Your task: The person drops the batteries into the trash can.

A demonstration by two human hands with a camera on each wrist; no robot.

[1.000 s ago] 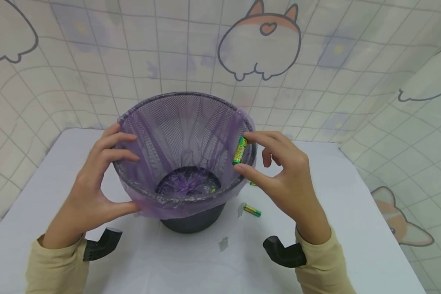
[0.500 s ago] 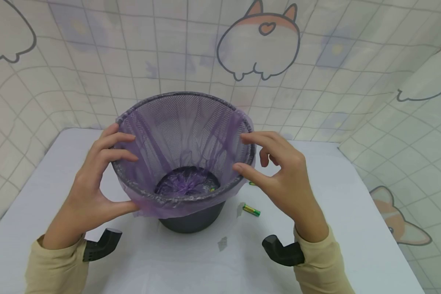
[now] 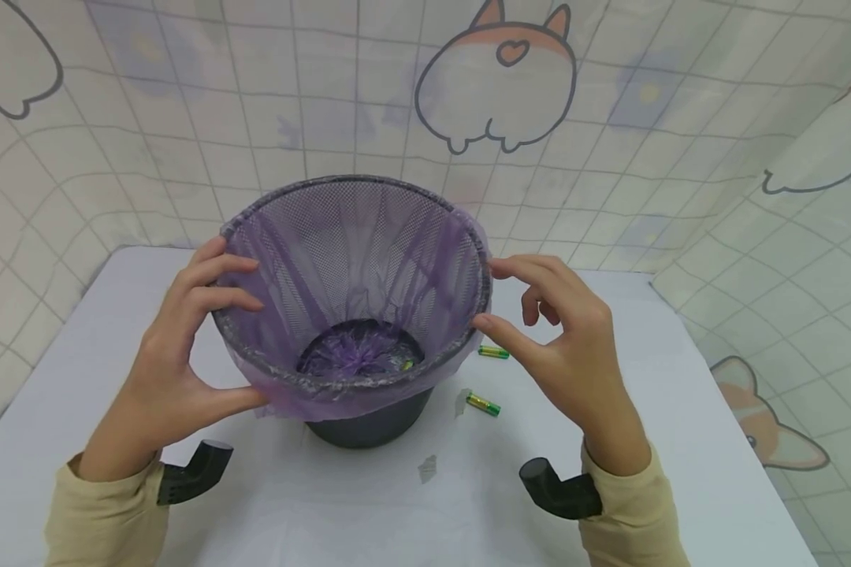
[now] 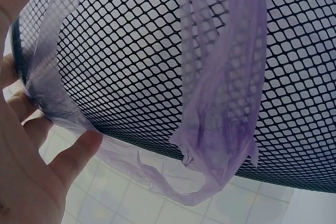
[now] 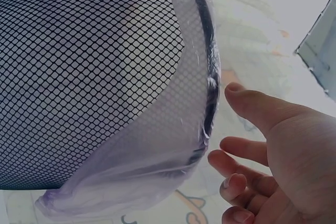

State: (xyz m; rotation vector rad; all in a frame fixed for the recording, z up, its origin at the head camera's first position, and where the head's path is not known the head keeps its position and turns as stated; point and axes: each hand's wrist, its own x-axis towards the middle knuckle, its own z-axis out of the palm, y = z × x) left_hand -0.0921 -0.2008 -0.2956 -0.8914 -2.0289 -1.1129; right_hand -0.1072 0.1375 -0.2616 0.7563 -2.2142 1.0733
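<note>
A black mesh wastebasket (image 3: 365, 429) stands on the white table, tilted in this view so its mouth faces me. A purple bin liner (image 3: 354, 260) lines it and folds over the rim. My left hand (image 3: 177, 354) grips the left rim, fingers inside and thumb outside. At the right rim, my right hand (image 3: 563, 331) holds nothing; its thumb and index finger are spread apart. In the right wrist view these fingertips sit just off the rim. On the basket's bottom shows a bit of a green battery (image 3: 407, 365), mostly hidden by the front rim.
Two green-and-yellow batteries lie right of the basket: a farther battery (image 3: 494, 352) and a nearer battery (image 3: 483, 404). Grey patches mark the tablecloth (image 3: 428, 469) in front. A tile-patterned curtain (image 3: 369, 94) with cartoon animals rises behind the table.
One second ago my right thumb and index finger pinched a battery over the basket; they let it go. That hand has since drawn right, out over the rim. My left hand keeps its grip.
</note>
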